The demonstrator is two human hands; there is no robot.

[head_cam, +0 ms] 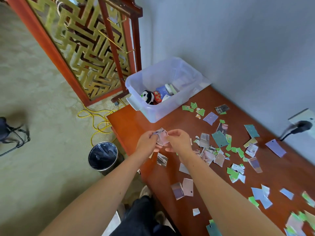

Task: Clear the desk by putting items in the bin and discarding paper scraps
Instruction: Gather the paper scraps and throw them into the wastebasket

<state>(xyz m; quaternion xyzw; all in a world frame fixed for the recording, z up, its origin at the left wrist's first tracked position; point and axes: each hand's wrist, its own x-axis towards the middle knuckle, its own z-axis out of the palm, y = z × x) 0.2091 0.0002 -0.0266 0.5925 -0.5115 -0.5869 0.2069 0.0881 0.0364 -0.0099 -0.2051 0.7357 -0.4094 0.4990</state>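
1. A reddish-brown polished wooden desk [133,121] is seen from above, set against a pale wall. Two bare forearms reach out over its near-left part.
2. A small wad of torn pinkish paper [162,137] is held above the desk between both hands. It is gripped by the curled fingers of the left hand [147,142]. It is pinched from the other side by the thumb and forefinger of the right hand [179,141].
3. A clear plastic storage bin [151,113] stands on the far-left corner of the desk. A black-and-white panda plush toy [148,97], a red round tin [157,97] and some white bottles or packets lie inside. The putting-away of items is therefore judged largely done.
4. Many torn paper scraps [219,138] in green, teal, lilac and white lie scattered over the middle and right of the desk. Some overlap and others lie well apart.
5. A round waste basket lined with a black bag [103,155] stands on the carpet near the desk's left edge. Whether any paper lies in it cannot be told.
6. The gathering of scraps is judged to be at an early stage. Only the held wad is collected, and nearly all the paper is left to be picked up and carried to the waste basket.
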